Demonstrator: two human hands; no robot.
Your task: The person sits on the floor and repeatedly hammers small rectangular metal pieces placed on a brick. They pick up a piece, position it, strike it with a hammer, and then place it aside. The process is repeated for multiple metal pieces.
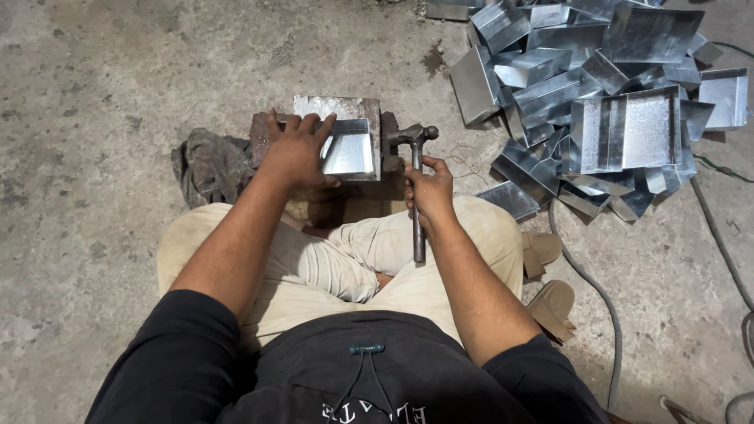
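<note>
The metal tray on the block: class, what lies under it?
The metal tray rests on a rusty block. The left hand covers its left edge; the block's middle is hidden beneath.

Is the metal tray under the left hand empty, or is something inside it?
Empty. The metal tray shows only its bare shiny floor; the left hand rests on its edge, not inside.

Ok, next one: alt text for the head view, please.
Seen from above, a seated person's left hand presses a folded sheet-metal tray onto a metal block while the right hand grips a hammer. A pile of similar trays lies on the concrete floor at right.
</note>
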